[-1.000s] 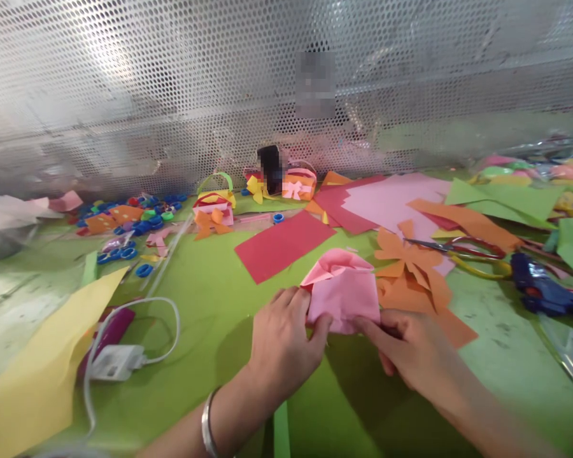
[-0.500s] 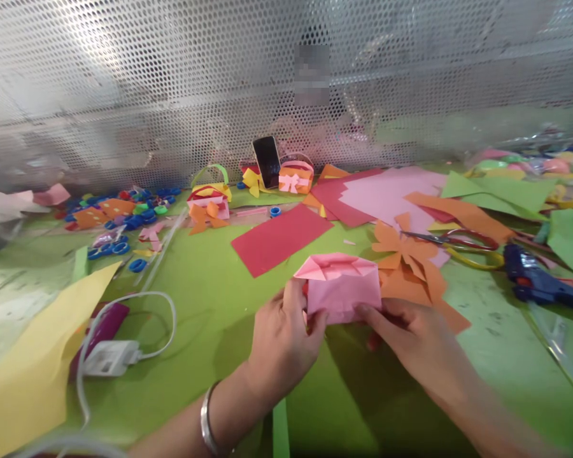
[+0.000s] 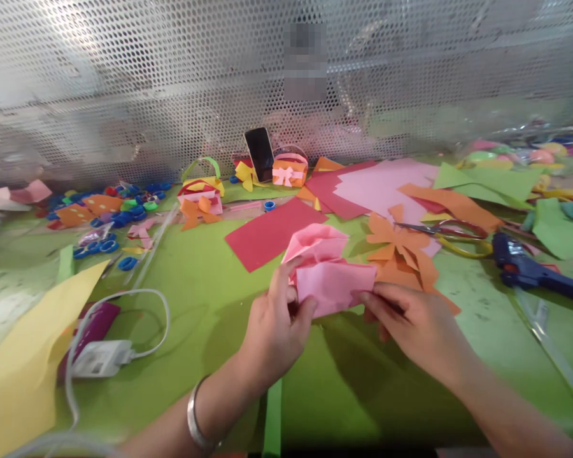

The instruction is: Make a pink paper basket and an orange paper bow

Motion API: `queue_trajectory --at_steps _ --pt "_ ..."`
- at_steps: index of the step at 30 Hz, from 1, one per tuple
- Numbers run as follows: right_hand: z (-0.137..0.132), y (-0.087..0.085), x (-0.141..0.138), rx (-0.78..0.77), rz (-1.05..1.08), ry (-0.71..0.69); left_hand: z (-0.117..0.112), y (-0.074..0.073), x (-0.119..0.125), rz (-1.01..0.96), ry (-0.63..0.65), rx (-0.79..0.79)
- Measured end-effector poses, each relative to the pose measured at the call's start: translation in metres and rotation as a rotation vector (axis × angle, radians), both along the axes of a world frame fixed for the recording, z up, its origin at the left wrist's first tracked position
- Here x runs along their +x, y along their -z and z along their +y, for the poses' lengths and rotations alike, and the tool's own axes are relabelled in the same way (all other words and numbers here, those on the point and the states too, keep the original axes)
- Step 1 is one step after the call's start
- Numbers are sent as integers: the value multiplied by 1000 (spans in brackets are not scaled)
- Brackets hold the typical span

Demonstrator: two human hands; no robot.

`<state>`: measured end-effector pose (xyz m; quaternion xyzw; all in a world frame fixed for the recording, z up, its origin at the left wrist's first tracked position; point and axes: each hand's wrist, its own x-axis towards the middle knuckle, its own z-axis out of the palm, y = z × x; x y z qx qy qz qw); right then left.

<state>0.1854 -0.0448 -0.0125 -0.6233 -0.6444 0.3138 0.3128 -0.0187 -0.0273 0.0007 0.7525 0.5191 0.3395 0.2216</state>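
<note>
Head view: your left hand and right hand pinch the pink folded paper by its lower corners, just above the green tabletop. Its top was flat and squared half a second ago. Now it puffs open and leans left, so the shape looks unsettled. Orange cut-outs crowd your right hand. Scissors and a glue gun lie beyond.

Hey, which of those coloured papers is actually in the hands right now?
The folded pink paper, pinched between the left hand and right hand. The red sheet and orange cut-outs lie loose on the table.
</note>
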Motion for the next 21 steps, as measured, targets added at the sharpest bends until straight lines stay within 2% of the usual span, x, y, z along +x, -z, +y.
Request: queue_trajectory --at_steps 3,7,11,15,17,19,21 --pt "7 -6 5 96 -126 -97 1 -2 -2 -26 11 -76" --pt "12 -11 5 109 -255 -111 0 1 -3 86 12 -4" --pt "12 -9 0 105 -284 -52 -2 4 -4 296 -45 201" --pt "15 -11 -2 116 -283 -45 -1 5 -8 442 50 482" --pt "17 -15 0 112 -282 -103 1 5 -10 430 104 493" --pt "20 -19 3 76 -286 -186 4 5 -12 369 130 435" --pt "22 -23 7 -48 -276 -267 6 5 -14 300 153 372"
